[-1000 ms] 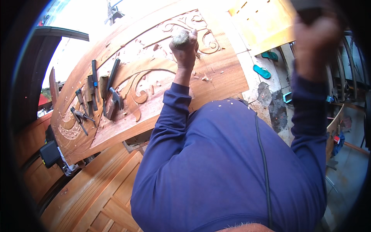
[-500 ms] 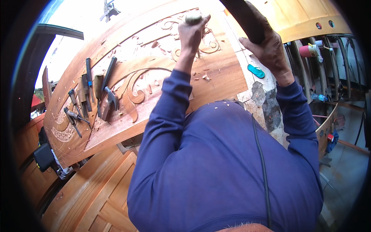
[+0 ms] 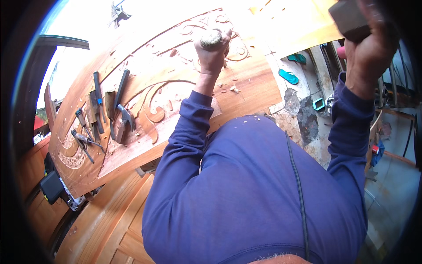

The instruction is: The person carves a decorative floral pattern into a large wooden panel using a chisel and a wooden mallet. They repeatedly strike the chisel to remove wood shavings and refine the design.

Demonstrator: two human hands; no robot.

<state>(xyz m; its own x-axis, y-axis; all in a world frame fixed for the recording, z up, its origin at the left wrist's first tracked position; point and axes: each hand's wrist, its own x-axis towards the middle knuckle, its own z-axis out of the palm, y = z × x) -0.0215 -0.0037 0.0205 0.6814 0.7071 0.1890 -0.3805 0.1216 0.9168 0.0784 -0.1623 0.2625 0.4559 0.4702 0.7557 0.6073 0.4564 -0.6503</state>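
My left hand (image 3: 211, 55) grips an upright chisel, its rounded pale handle top (image 3: 211, 38) seen from above, over the scrollwork at the upper right of a carved wooden panel (image 3: 239, 94). My right hand (image 3: 369, 53) is raised at the upper right, closed on a dark wooden mallet (image 3: 347, 20). On the panel's left part lie several chisels (image 3: 96, 112) and a hammer (image 3: 127, 118) among scattered shavings (image 3: 234, 88).
Paneled wooden doors (image 3: 110, 220) lean below the bench, beside a black case (image 3: 52, 188). Teal flip-flops (image 3: 289, 76) lie on the worn floor to the right, under a pale board (image 3: 299, 35). Metal bars and clutter line the right side.
The mallet in my right hand came down toward the chisel half a second ago and is now raised out to the upper right again. My left hand has shifted slightly toward me since then.
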